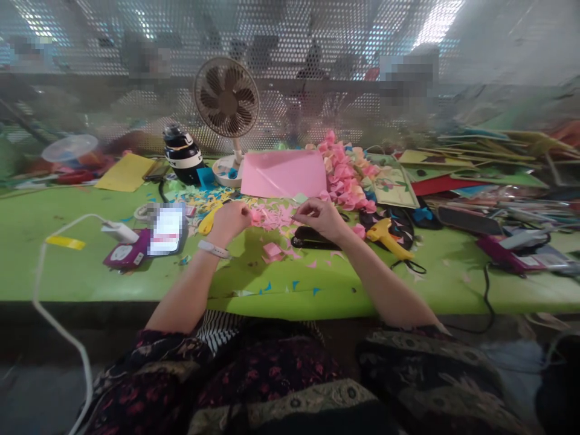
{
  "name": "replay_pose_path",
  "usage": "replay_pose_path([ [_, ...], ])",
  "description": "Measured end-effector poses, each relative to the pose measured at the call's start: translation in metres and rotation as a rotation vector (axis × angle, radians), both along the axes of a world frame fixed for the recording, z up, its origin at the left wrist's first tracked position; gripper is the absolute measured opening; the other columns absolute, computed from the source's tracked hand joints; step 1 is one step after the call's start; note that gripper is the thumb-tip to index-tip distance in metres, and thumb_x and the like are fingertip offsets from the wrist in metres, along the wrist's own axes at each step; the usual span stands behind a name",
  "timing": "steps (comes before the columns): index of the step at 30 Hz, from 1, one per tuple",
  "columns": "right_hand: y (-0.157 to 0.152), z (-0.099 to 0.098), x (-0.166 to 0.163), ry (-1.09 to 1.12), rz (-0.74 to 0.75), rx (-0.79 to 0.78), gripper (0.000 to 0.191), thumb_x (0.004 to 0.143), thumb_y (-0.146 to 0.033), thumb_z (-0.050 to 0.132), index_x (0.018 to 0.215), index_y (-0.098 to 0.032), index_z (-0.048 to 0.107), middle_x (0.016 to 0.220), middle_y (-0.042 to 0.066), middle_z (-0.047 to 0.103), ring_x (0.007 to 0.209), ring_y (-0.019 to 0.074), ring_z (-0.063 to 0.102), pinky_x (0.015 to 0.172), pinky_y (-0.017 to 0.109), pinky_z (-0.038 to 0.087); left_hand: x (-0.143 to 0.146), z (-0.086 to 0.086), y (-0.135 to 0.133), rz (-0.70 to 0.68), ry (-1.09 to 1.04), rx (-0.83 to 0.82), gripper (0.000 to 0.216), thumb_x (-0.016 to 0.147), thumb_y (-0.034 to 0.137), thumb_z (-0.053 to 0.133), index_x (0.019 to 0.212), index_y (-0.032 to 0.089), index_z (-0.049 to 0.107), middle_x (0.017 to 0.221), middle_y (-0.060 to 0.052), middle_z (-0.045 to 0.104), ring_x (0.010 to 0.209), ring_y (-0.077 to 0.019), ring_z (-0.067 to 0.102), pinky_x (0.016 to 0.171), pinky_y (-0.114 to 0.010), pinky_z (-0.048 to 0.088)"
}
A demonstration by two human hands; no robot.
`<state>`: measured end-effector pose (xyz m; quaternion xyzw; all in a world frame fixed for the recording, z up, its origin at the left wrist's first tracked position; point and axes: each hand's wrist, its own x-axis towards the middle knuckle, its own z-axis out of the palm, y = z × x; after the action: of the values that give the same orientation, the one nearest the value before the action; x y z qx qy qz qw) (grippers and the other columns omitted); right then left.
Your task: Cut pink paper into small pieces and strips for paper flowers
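Note:
My left hand (230, 222), a white band at its wrist, is closed with its fingers curled. A bright pink paper piece (257, 217) shows at its fingertips. Across a gap, my right hand (321, 219) pinches thumb against fingers; something tiny and dark may be at the tips, too small to name. Pink paper scraps (278, 215) litter the table between both hands. Just under my right hand lies a black stapler (316, 238). A small pink paper square (272, 251) rests nearer me. Beside my left hand is a yellow-handled tool (208, 222), partly covered.
Behind my hands are a pink sheet (283, 174) and a heap of folded pink paper pieces (347, 172). A fan (226, 99) and black bottle (183, 158) stand back left. A phone (167, 229) leans left; a yellow glue gun (388, 237) lies right.

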<state>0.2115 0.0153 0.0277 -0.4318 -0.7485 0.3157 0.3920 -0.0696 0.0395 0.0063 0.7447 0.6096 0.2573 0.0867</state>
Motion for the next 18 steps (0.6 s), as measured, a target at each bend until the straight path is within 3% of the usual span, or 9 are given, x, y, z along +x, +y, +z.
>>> replay_pose_path([
  [2, 0.0, -0.002, -0.001, -0.02, 0.007, 0.005, 0.049, 0.079, -0.069, 0.077, 0.078, -0.02, 0.068, 0.084, 0.005, 0.071, 0.074, 0.0173, 0.064, 0.071, 0.035, 0.055, -0.007, 0.0, 0.003, 0.019, 0.09, -0.025, 0.003, 0.076, 0.019, 0.072, 0.077, 0.022, 0.073, 0.09, -0.008, 0.078, 0.085, -0.0271, 0.072, 0.079, -0.037, 0.056],
  [6, -0.001, -0.009, -0.007, -0.072, 0.017, 0.04, 0.046, 0.086, -0.066, 0.073, 0.078, -0.02, 0.067, 0.087, 0.006, 0.071, 0.074, 0.0164, 0.064, 0.071, 0.033, 0.056, -0.007, -0.007, 0.004, -0.02, 0.059, -0.016, 0.013, 0.073, 0.016, 0.073, 0.085, 0.021, 0.074, 0.102, -0.011, 0.077, 0.098, -0.031, 0.072, 0.086, -0.04, 0.055],
  [13, -0.002, -0.024, -0.024, -0.267, 0.054, 0.232, 0.025, 0.095, -0.041, 0.072, 0.081, -0.02, 0.072, 0.092, 0.006, 0.074, 0.09, 0.021, 0.068, 0.089, 0.039, 0.054, 0.0, -0.015, 0.005, -0.006, 0.14, -0.04, 0.019, 0.081, 0.013, 0.067, 0.096, 0.021, 0.076, 0.108, -0.012, 0.079, 0.099, -0.0284, 0.072, 0.086, -0.036, 0.055],
  [18, -0.001, -0.03, -0.035, -0.41, 0.09, 0.303, 0.014, 0.098, -0.027, 0.069, 0.088, -0.02, 0.075, 0.098, 0.008, 0.077, 0.094, 0.0228, 0.07, 0.09, 0.041, 0.055, 0.004, -0.015, 0.007, -0.004, 0.211, -0.083, 0.019, 0.083, 0.013, 0.063, 0.093, 0.021, 0.078, 0.104, -0.012, 0.08, 0.096, -0.0284, 0.073, 0.082, -0.035, 0.054],
])
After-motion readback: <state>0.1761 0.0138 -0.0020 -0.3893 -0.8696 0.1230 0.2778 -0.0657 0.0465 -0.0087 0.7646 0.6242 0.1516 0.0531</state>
